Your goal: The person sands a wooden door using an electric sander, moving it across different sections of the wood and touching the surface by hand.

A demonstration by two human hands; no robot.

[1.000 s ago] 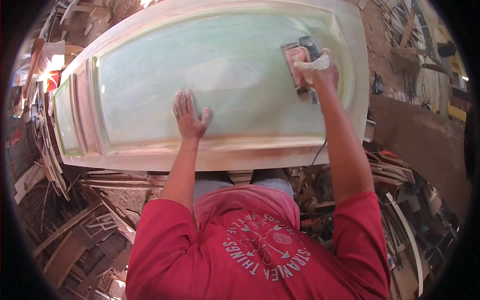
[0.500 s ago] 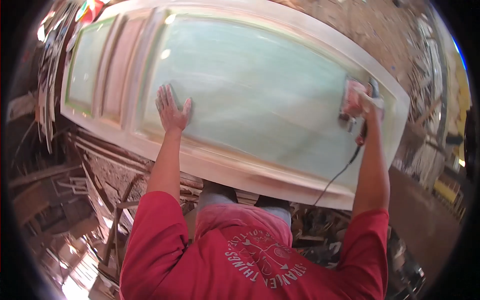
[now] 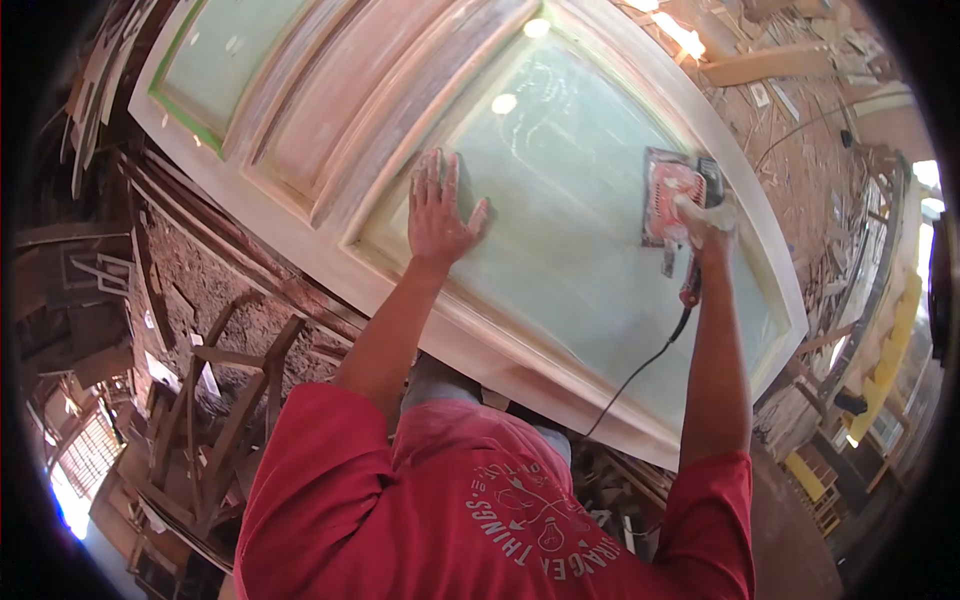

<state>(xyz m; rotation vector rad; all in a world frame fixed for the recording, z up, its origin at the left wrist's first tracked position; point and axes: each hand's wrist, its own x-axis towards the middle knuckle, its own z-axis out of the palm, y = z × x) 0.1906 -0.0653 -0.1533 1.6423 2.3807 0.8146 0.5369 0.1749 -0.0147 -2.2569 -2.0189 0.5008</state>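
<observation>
A large panelled door (image 3: 590, 240) lies flat before me, its wide panel pale green with whitish dust and its frame whitish. My left hand (image 3: 440, 212) rests palm down on that panel near its left end, fingers stretched. At the panel's far right, my right hand (image 3: 712, 222) grips a red electric sander (image 3: 672, 198) from its near right side. The sander's square pad sits on the green surface close to the far moulding. From its handle a dark power cord (image 3: 640, 370) curves toward me over the door's near edge.
Wooden frames and broken timber (image 3: 225, 390) stand at the lower left. Beyond the door, scrap wood (image 3: 770, 65) lies over the brown ground. Green tape (image 3: 185, 122) borders the small left panel. Yellow pieces (image 3: 885, 350) are at the right.
My view has turned, so the door looks more slanted. The sander, still in my right hand, appears slightly farther left. My left hand stays flat on the panel.
</observation>
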